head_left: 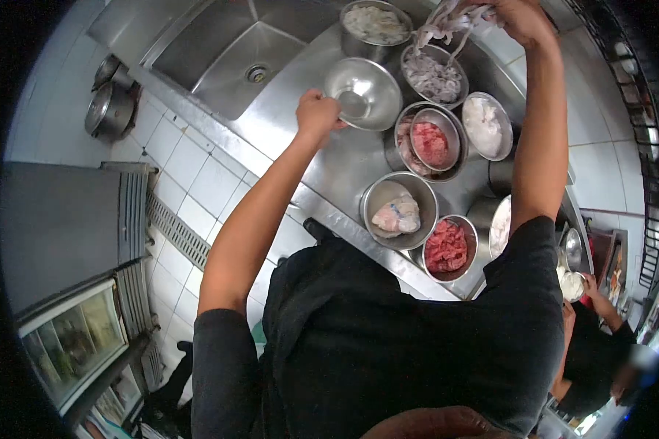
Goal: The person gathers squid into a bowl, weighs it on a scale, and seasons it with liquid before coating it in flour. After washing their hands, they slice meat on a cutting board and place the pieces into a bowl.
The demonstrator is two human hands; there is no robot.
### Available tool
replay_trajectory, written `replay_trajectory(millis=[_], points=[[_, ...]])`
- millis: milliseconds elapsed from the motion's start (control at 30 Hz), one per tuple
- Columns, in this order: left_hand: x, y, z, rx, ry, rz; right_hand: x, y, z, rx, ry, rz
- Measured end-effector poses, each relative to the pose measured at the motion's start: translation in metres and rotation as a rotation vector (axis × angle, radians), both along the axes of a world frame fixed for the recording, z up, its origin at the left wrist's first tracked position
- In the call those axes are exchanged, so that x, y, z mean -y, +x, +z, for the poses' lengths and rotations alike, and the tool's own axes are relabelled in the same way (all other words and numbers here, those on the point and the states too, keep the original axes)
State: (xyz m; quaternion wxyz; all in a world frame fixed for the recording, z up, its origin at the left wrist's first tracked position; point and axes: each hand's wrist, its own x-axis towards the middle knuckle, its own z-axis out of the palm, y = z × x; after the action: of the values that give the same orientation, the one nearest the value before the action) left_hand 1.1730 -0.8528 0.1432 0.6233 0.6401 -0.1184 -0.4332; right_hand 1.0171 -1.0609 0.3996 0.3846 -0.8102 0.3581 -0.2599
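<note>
My left hand (319, 117) grips the rim of a metal mixing bowl (377, 101), tilted above the steel counter with nothing visible in it. At the top right my right hand (523, 23) is closed round a bunch of stringy, greyish-white squid (447, 25). The strands dangle over a metal pot (405, 69) that holds more of the same squid (436, 77). Close by, a container of white food (485, 126) and nested pots with red meat (430, 143) stand on the counter. My right fingers are partly cut off by the frame's top edge.
A steel sink (234, 80) lies left of the counter (340, 164). Nearer me stand a pot with a pale bagged lump (397, 216) and another of red meat (447, 245). A pot of pale pieces (375, 25) is at the back. A co-worker (593, 351) stands at right.
</note>
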Motion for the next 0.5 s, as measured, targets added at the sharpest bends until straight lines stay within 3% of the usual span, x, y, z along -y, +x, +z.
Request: replay_trajectory(millis=[67, 200, 267, 300, 367, 500], points=[[0.001, 0.004, -0.007, -0.012, 0.011, 0.006, -0.035, 0.015, 0.011, -0.010, 0.004, -0.057], [-0.008, 0.007, 0.006, -0.050, 0.015, 0.030, -0.058, 0.036, -0.020, 0.220, 0.212, 0.178], [-0.011, 0.008, 0.010, -0.008, 0.028, 0.028, -0.064, 0.046, -0.046, -0.047, 0.046, 0.158], [-0.015, 0.010, 0.012, -0.006, 0.019, 0.026, -0.046, 0.054, -0.090, -0.160, 0.035, 0.227], [-0.026, 0.018, 0.015, -0.004, 0.002, 0.017, -0.067, 0.069, -0.141, -0.214, -0.223, 0.382], [-0.043, 0.024, 0.025, -0.019, 0.019, 0.042, -0.081, 0.068, -0.153, -0.300, -0.152, 0.539]])
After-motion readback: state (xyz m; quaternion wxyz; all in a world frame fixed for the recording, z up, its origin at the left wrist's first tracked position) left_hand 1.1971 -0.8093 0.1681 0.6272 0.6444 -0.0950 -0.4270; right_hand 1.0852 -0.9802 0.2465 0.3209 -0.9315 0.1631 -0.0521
